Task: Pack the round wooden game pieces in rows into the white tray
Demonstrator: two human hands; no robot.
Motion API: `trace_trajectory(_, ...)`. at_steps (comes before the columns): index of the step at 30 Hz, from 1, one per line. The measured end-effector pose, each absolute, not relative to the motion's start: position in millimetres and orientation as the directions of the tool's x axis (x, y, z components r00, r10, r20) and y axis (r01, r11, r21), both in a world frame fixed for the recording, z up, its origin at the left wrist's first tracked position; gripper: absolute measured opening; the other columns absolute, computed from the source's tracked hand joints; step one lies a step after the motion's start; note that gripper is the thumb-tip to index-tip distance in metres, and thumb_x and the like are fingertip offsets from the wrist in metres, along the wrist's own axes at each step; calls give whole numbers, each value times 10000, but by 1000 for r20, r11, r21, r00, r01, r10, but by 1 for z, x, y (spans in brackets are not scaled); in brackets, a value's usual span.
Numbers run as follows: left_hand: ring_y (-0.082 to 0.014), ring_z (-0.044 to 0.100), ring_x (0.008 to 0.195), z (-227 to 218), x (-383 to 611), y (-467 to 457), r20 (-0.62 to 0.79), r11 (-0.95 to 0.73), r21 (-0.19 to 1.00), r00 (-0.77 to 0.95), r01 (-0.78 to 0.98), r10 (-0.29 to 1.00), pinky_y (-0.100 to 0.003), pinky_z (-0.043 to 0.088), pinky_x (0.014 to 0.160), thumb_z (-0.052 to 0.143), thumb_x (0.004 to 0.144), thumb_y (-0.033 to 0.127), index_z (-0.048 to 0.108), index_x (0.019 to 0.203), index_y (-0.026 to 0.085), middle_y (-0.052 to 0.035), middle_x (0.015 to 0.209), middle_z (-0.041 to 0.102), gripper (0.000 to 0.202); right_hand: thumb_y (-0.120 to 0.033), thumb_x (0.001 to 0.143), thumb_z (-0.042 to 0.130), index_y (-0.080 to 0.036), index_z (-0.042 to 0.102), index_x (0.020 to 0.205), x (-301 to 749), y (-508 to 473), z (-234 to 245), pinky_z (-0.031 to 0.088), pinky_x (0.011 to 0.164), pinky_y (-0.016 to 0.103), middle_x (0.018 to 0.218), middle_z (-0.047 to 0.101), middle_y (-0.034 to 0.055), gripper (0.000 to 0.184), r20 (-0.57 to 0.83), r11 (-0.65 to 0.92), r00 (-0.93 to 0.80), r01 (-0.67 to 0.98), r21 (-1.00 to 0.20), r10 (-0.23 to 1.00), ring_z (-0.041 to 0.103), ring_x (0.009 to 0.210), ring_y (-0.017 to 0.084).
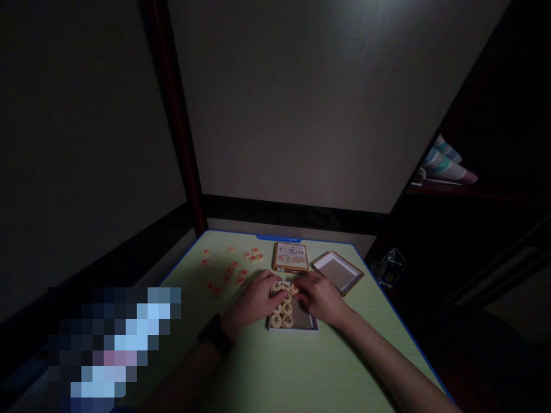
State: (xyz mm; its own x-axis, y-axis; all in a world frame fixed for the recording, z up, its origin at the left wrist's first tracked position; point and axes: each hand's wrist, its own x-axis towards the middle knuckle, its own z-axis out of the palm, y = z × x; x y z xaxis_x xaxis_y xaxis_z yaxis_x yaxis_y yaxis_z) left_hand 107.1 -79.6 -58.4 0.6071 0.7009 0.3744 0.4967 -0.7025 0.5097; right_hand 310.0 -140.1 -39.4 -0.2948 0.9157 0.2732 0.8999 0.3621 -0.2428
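Observation:
A shallow open box tray [303,322] holds several round Chinese chess pieces [287,321] with black characters, set in rows on its left side and along its far edge. My right hand [322,295] reaches over the tray's right side, thumb and fingers pinching a piece with a red character [295,288] near the far edge. My left hand [256,298], a dark band on its wrist, curls over the tray's left side. Its thumb and forefinger close about a black-marked piece [276,285] in the far left corner; the other fingers are partly hidden.
Several red-marked pieces [228,279] lie scattered on the left of the green table [253,367]. Behind the tray sits a printed box [291,256], with an open, empty frame-like lid [338,272] to its right. Walls stand close behind and left; a clear bag-like object [391,268] is beyond the right edge.

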Motion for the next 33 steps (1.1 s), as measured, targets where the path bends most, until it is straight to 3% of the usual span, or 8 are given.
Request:
trace_trajectory(7,-184,660,955,-56,95,-54,496,-692,474,485,544,721,-302,528,889,521,912,200,687,1042,177,-69,1008,704,213,-134,771,675,-172,715,1106,312,-140,-37,498,851,368,971,728,101,339,322,402,-309,871,-281,895,616,967,258)
trace_trajectory(12,-218,657,1022,-36,50,-20,599,-487,394,184,780,779,-356,502,967,381,946,190,679,1064,155,-100,1068,722,323,-87,740,645,-163,700,1131,316,-139,-37,500,839,378,909,717,90,402,405,479,-336,813,-330,850,602,917,248)
trace_trajectory(17,-255,687,953,-20,19,-20,298,-66,231,-6,971,954,-342,505,832,375,952,251,708,1029,149,-137,989,736,356,-75,743,605,-175,697,1120,317,-137,-37,506,814,379,934,724,88,401,426,505,-337,775,-381,839,611,908,245)
trace_trajectory(20,-272,684,942,-16,16,-26,132,-12,140,-6,990,991,-337,497,768,392,954,342,723,996,154,-147,1017,726,382,-66,734,592,-184,700,1104,318,-137,-38,512,812,384,931,724,83,403,436,506,-327,764,-400,838,617,912,246)
trace_trajectory(22,-273,672,935,-17,14,-27,132,-26,116,11,993,991,-344,491,759,373,959,362,719,1005,154,-149,1054,710,407,-66,730,586,-200,700,1095,319,-136,-38,515,809,385,911,721,70,405,444,505,-314,755,-419,839,624,895,239)
trace_trajectory(27,-282,606,1013,-28,4,-19,341,-81,50,59,995,938,-384,440,900,367,941,217,702,1049,127,-181,1041,685,363,-73,747,579,-197,701,1067,319,-136,-38,521,804,374,893,722,62,365,470,510,-291,734,-449,833,637,877,228)
trace_trajectory(33,-252,613,990,-42,-1,-13,202,-38,80,21,996,979,-320,469,823,440,863,107,695,1081,140,-159,1065,671,337,-41,721,577,-182,707,1034,320,-135,-38,522,778,356,900,725,73,367,481,519,-304,747,-416,822,636,865,227)
